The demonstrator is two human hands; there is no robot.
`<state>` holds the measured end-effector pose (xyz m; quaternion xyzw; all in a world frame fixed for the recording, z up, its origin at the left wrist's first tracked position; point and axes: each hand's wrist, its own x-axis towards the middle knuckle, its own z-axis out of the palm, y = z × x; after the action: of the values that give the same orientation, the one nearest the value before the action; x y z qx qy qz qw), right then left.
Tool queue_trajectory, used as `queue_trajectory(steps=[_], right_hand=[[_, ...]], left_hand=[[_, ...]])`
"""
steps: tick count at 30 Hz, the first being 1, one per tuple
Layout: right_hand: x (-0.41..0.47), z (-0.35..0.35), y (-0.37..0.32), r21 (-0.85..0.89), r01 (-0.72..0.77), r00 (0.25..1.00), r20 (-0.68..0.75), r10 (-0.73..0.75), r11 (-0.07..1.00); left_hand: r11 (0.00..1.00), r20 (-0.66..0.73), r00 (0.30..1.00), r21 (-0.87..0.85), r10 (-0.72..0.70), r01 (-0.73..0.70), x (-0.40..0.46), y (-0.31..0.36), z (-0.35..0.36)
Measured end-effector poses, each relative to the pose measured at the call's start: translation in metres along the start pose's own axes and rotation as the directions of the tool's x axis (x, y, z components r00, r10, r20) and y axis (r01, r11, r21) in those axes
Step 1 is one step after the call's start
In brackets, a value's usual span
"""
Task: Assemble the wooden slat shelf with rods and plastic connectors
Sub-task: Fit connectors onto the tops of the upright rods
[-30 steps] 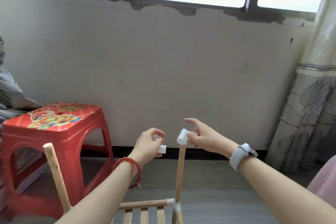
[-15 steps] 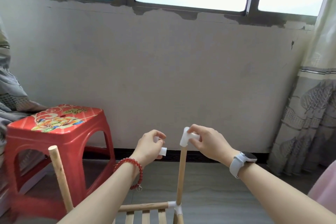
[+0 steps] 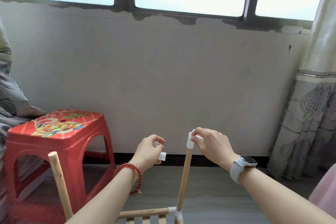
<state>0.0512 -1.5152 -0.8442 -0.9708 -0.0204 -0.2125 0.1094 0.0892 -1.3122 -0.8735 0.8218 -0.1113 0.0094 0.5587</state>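
Under the window a red stool (image 3: 60,132) stands by the wall. My right hand (image 3: 212,143) pinches the white connector (image 3: 190,141) on the upright rod (image 3: 184,178). My left hand (image 3: 149,151) grips a second connector (image 3: 161,156)

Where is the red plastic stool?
The red plastic stool stands on the floor at the left of the head view, by the wall, behind a bare wooden rod.

open floor between red stool (image 3: 60,143) and curtain (image 3: 312,123), two upright rods (image 3: 184,178) between
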Motion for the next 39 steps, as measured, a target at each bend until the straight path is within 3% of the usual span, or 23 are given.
queue_trajectory(steps=[7, 10, 13, 20, 23, 39], right_hand=[[0.005, -0.006, -0.01, -0.042, 0.069, 0.997, 0.023, -0.068, 0.997], [0.011, -0.011, -0.008, 0.003, -0.001, 1.0, -0.005, 0.001, 1.0], [0.013, -0.01, -0.001, 0.081, -0.058, 0.995, 0.082, 0.051, 0.995], [0.018, 0.002, 0.014, 0.248, -0.132, 0.987, 0.119, 0.105, 0.96], [0.02, 0.002, 0.015, 0.215, -0.109, 0.989, 0.122, 0.084, 0.971], [0.024, -0.016, -0.001, 0.102, 0.068, 0.951, 0.295, -0.096, 0.992]], left_hand=[[0.999, 0.008, 1.0, 0.034, 0.024, -0.024, 0.002, 0.007, 0.003], [0.983, 0.086, 0.995, 0.172, 0.051, -0.065, 0.001, 0.0, 0.013], [0.947, 0.18, 0.982, 0.301, 0.061, -0.114, 0.002, -0.006, 0.033], [0.904, 0.186, 0.982, 0.413, 0.033, -0.109, 0.016, -0.006, 0.082], [0.92, 0.141, 0.989, 0.38, 0.04, -0.091, 0.02, -0.008, 0.091], [0.979, 0.221, 0.975, 0.191, 0.021, -0.064, 0.023, -0.024, 0.071]])
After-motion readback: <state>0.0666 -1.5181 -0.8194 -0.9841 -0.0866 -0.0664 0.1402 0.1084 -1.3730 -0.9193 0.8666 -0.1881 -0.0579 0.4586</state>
